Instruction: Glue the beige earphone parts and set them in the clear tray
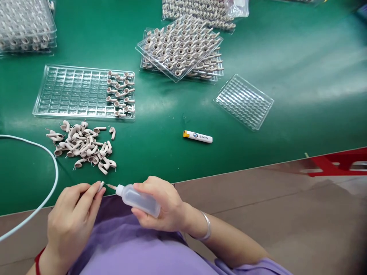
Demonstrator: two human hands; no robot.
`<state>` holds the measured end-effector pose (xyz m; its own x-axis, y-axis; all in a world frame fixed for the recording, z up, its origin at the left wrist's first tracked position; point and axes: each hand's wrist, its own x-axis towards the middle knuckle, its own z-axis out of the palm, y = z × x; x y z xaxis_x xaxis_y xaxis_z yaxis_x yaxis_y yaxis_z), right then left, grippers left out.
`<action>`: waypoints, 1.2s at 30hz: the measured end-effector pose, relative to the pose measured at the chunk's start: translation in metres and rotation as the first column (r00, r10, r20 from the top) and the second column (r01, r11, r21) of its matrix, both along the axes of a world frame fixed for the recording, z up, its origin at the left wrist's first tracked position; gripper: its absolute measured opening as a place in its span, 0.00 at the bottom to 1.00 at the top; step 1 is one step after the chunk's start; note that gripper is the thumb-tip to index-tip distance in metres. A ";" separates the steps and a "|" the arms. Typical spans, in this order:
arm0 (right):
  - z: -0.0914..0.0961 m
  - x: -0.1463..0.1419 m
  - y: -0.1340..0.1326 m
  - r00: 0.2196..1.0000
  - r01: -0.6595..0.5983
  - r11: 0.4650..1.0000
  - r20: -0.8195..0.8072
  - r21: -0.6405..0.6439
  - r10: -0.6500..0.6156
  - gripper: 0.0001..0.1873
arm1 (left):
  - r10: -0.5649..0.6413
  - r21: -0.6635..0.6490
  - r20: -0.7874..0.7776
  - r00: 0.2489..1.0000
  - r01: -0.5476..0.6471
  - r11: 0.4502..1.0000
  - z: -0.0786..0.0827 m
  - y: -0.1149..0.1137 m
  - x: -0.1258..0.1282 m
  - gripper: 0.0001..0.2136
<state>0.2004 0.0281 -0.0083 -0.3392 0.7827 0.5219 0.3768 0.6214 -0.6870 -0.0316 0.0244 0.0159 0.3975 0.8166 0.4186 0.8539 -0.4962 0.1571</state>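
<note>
One squeeze bottle (143,200) in the right hand (163,206), thumb and fingers wrapped snugly round its body; long axis slanting, base to the lower right, needle nozzle (111,187) to the upper left, aimed toward the left hand (73,215). One earbud shell (100,186) pinched there at the fingertips, thumb and fingers drawn together on it, above the near edge of the green table (160,152). Stem tilted, long axis rising from lower left to upper right, needle close to the upper end; cannot tell touching from just apart.

On the table: one loose pile of shells (76,137), too tangled for an exact count; one stray shell (112,133) at its upper right; about fourteen seated shells (126,92) along the right side of one large tray (71,91); one white lighter (197,136), orange end leftward; one small transparent tray (245,102), set aslant; one pale cable (56,173), curving at the left; loaded trays (159,65) stacked at upper centre, number uncertain.
</note>
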 end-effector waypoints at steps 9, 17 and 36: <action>-0.003 -0.001 0.000 1.000 0.015 1.000 0.013 0.013 -0.015 0.27 | 0.006 0.001 -0.001 1.000 -0.006 1.000 0.000 0.001 0.000 0.13; 0.005 0.008 -0.006 0.978 -0.027 0.963 -0.209 -0.269 -0.031 0.26 | 0.143 -0.207 0.285 0.948 -0.084 0.975 0.005 -0.011 0.002 0.10; -0.001 -0.022 -0.017 0.986 0.115 0.993 0.117 0.007 -0.115 0.08 | 0.940 -0.852 0.265 0.214 0.509 0.124 -0.035 -0.029 0.029 0.14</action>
<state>0.1787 0.0115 -0.0095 -0.3055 0.8202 0.4836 0.5238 0.5689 -0.6340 -0.0029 -0.0043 -0.0193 0.1522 0.6077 -0.7794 -0.2007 0.7912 0.5777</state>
